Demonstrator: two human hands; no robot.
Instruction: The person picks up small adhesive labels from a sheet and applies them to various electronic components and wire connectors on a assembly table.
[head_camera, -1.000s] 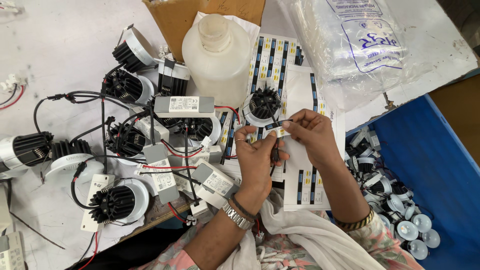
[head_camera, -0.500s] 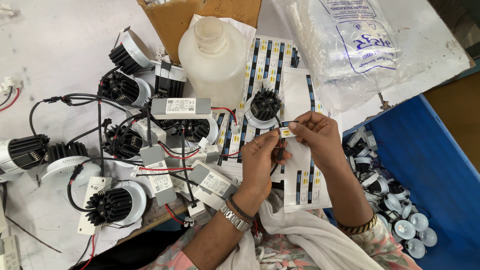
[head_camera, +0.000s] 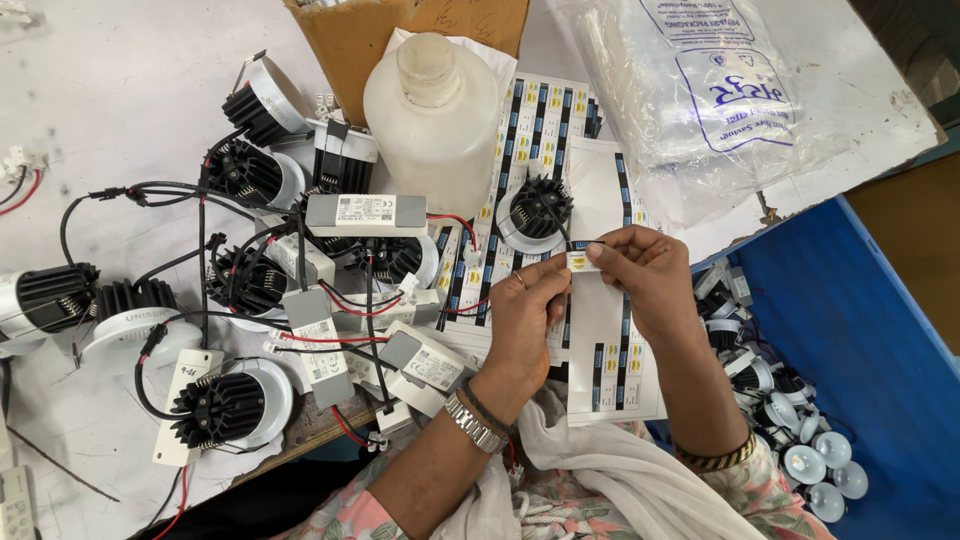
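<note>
Head view: left hand (head_camera: 522, 318), right hand (head_camera: 640, 272) pinch small label (head_camera: 578, 260) over sticker sheet (head_camera: 600, 350), fingertips hiding label edges; hands slightly raised since earlier.

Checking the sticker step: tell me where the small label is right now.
In the head view, the small label sits at centre, pinched between left hand and right hand, above the sticker sheet, just below a black-finned downlight.

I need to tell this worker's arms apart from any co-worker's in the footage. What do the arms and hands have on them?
The left hand is bare, with a ring on one finger and a silver metal-link watch plus a thin dark band at the wrist. The right hand is bare, with a gold-and-dark bangle. Pink floral sleeves start near the elbows.
</note>
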